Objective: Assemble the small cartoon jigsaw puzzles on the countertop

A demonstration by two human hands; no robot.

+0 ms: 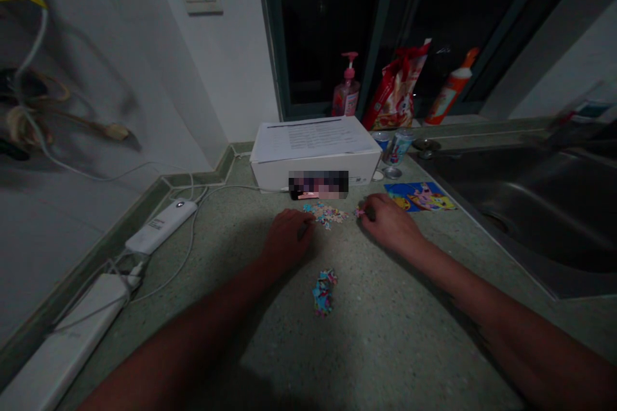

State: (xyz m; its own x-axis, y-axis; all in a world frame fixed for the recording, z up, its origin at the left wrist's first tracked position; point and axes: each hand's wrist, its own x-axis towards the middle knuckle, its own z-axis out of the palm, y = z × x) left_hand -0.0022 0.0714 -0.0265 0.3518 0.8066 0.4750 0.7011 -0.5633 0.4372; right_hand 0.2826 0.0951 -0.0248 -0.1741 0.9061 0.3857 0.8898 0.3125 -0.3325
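Pastel jigsaw pieces: loose heap, just past left fingertips, between both hands.
Pink jigsaw piece: lone, just beside right fingertips, apart from heap.
Blue-and-pink jigsaw pieces: second narrow heap, on the body side of both sets of fingers, untouched.
Left hand: palm down, fingers curled narrow, tips at heap edge; any held piece hidden, so cannot tell.
Right hand: palm down, fingers bent narrow, tips at lone piece; grip or mere touch, cannot tell.
Speckled stone counter: under both hands, fingers low against it.
Cartoon picture card: flat, beyond and right of right fingers.
White box: ahead of both sets of fingers, printed sheet on top, front label blurred.
Past box: pink pump bottle, red snack bag, orange bottle, far beyond fingers.
Steel sink: well right of right fingers.
White power strip: well left of left fingers, corded to white charger.
Handling: tiny, light pieces, dim light, so best with fingertips only, light pressure, one piece at a time, no sweep through heap.
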